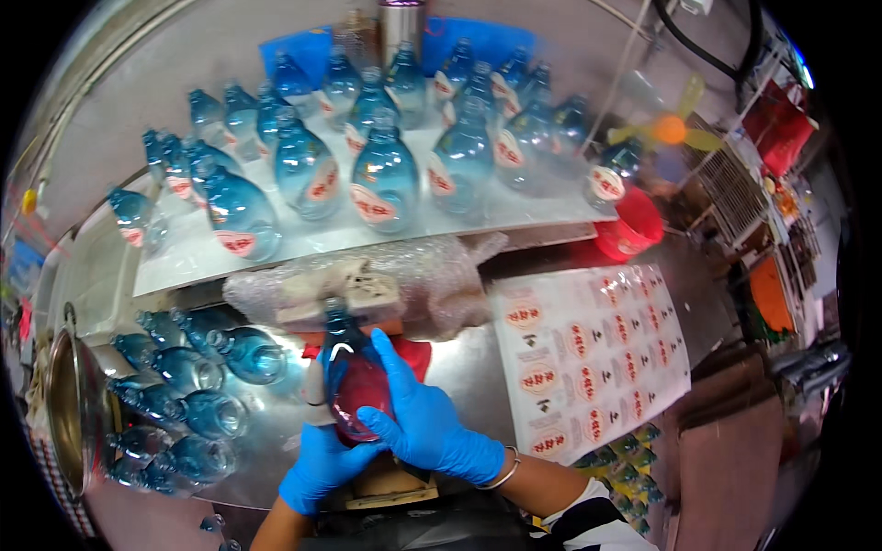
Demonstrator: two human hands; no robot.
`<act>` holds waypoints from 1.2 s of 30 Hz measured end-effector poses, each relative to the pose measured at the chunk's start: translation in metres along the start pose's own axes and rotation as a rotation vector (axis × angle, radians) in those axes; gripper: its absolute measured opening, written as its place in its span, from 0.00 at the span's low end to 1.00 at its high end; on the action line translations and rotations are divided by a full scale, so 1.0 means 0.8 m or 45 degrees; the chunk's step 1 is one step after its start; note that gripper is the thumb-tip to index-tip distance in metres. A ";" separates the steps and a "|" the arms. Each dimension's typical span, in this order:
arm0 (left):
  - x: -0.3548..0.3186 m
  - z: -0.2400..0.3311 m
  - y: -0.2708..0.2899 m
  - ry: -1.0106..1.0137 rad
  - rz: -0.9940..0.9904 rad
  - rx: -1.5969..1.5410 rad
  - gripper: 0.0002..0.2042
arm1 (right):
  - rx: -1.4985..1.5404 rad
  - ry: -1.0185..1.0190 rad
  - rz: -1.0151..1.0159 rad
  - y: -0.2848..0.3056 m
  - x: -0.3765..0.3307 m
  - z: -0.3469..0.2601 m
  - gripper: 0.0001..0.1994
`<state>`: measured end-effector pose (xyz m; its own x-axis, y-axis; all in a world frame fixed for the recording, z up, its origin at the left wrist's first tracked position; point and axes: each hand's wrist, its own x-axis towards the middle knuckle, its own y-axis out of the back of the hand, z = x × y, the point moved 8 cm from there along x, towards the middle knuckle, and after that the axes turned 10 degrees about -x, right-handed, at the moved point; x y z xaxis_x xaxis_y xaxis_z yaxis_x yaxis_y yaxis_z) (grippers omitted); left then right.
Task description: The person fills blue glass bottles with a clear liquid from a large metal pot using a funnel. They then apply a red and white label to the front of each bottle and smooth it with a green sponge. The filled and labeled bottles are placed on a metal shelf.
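Observation:
A blue bottle (360,395) with a narrow neck and round body stands between my gloved hands, its lower part looking reddish against what lies behind. My left hand (323,464) grips it from the left and below; a greyish cover shows on one finger. My right hand (424,427) holds its right side, index finger along the shoulder and thumb across the front. I can make out no label on the bottle's visible face. Right of my hands lies a sheet of red-and-white labels (588,363) in rows. Behind the bottle are a stained, folded whitish cloth (344,298) and a red cloth (418,356).
Labelled blue bottles (384,179) stand crowded on a raised white board (303,241). Several bottles (188,367) lie on the metal table at left, beside a metal basin (66,413). Bubble wrap (450,285) lies below the board. A red bucket (634,225) and fan (671,129) are far right.

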<state>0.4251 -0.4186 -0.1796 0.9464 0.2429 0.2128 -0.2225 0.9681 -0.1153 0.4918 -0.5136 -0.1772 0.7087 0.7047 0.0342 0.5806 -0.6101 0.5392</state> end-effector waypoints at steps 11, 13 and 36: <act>0.028 0.005 0.006 0.052 0.221 -0.171 0.30 | -0.584 -0.413 0.349 0.229 -0.060 0.167 0.11; 0.026 -0.002 0.012 0.020 0.242 -0.228 0.27 | -0.729 -0.584 0.522 0.309 -0.083 0.234 0.11; 0.026 -0.009 0.021 0.026 0.427 -0.141 0.37 | -1.396 -0.526 0.132 0.235 -0.046 0.201 0.22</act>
<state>0.4424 -0.3975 -0.1840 0.8298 0.5437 0.1260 -0.4959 0.8218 -0.2805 0.6392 -0.7129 -0.2124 0.9254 0.3760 -0.0465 0.0002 0.1224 0.9925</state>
